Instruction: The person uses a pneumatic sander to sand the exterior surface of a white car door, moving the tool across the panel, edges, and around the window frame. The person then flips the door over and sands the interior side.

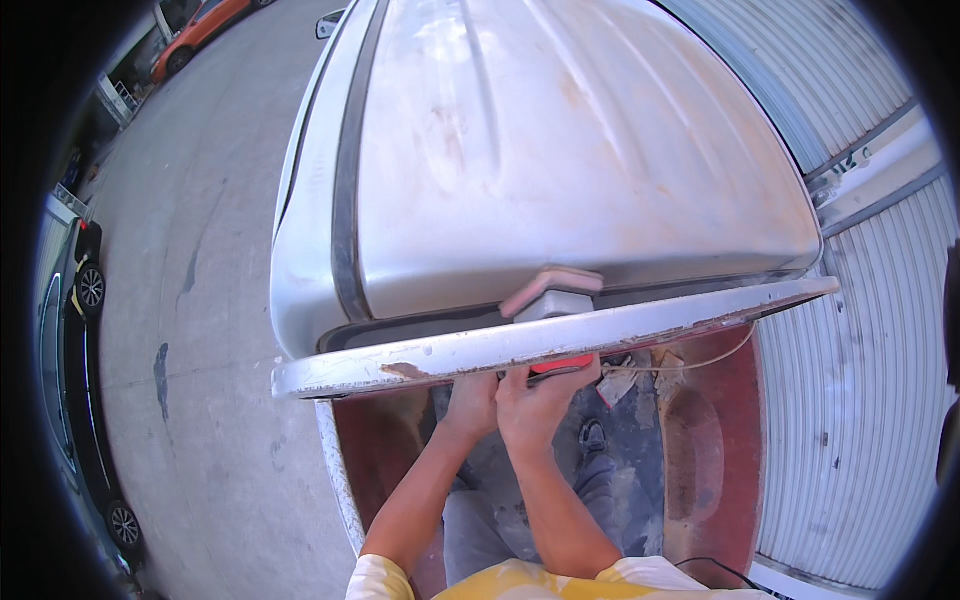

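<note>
Across the back of a silver pickup cab runs a white metal crossbar with chipped, rusty paint. Both my hands are raised at its near side. My right hand is closed around a red object, partly hidden under the bar; I cannot tell what it is. Close beside it is my left hand, its fingers hidden behind the bar and my other hand. Above the bar, by the cab's rear edge, shows a bent pinkish pad on a grey block. Whether these join the red object is hidden.
The silver cab roof has dull, brownish patches. I stand in a reddish truck bed with a scuffed dark floor. A thin cable curves under the bar. Corrugated metal shutters rise at right; a dark car is at left.
</note>
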The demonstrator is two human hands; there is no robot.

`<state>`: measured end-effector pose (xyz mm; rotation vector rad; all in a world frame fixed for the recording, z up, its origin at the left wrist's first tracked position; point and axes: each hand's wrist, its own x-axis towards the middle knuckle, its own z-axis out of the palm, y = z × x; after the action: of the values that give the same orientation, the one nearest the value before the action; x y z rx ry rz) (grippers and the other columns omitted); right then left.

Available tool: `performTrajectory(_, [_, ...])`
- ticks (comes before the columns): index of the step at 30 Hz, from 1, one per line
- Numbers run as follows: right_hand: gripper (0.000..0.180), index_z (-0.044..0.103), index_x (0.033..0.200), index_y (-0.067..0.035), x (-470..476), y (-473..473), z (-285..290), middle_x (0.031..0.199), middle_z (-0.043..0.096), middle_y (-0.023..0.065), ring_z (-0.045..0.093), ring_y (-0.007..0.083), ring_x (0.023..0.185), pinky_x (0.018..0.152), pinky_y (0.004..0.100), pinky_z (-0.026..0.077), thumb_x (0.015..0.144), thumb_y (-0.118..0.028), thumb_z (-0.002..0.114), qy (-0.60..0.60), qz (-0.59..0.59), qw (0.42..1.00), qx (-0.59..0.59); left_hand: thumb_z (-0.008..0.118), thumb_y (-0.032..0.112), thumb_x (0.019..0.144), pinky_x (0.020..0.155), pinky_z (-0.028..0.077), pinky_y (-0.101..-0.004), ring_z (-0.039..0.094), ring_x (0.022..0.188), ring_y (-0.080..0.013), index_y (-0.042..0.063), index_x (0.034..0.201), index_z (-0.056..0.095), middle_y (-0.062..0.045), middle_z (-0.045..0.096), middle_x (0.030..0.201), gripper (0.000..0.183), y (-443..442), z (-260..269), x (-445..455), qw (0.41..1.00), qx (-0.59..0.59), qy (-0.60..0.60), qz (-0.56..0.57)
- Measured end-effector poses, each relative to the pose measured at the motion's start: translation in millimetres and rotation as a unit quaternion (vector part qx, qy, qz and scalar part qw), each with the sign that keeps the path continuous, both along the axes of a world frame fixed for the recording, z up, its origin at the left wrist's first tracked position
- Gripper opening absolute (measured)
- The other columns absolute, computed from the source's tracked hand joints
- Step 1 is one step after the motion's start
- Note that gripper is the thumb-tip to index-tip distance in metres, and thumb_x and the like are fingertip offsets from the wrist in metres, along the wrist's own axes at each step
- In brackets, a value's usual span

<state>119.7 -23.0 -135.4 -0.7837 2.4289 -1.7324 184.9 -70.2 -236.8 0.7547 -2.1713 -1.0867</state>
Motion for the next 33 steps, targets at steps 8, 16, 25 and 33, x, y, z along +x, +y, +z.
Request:
performTrajectory(8, [0.079,0.041,0.131,0.007,51,-9,-8,0.114,0.055,0.0291,0.058,0.0484,0.104,0.090,0.0511,0.050,0.076,-0.021,0.090,0.084,0.129,0.986,0.066,0.068,0.023,0.093,0.104,0.045,-0.0495,0.057,0.125,-0.0426,-0.001,0.141,0.050,-0.027,0.059,0.132,0.057,29,-41,44,0.996,0.064,-0.056,0.006])
performTrajectory(16, [0.090,0.036,0.142,0.003,-10,136,92,0.123,0.055,0.0273,0.061,0.0420,0.110,0.096,0.0483,0.049,0.075,-0.021,0.091,0.145,0.173,0.964,0.144,0.066,0.019,0.096,0.099,0.048,-0.0501,0.061,0.118,-0.0424,-0.003,0.141,0.047,-0.029,0.063,0.121,0.053,201,64,-15,0.949,0.288,0.123,0.023])
performTrajectory(25, [0.072,0.042,0.146,-0.003,-142,-21,280,0.119,0.054,0.0244,0.065,0.0465,0.093,0.081,0.0513,0.054,0.085,-0.021,0.077,0.453,0.445,0.756,0.158,0.055,0.021,0.107,0.095,0.050,-0.0410,0.061,0.114,-0.0239,-0.004,0.141,0.038,-0.021,0.061,0.123,0.045,139,279,-227,0.769,0.301,0.535,0.178])
performTrajectory(33, [0.068,0.045,0.137,0.001,-73,-94,220,0.117,0.056,0.0236,0.071,0.0397,0.091,0.078,0.0467,0.059,0.082,-0.024,0.077,0.588,0.617,0.485,0.194,0.043,0.019,0.109,0.091,0.050,-0.0471,0.066,0.109,-0.0453,-0.004,0.138,0.041,-0.027,0.066,0.113,0.037,104,270,-257,0.789,0.300,0.455,0.283])
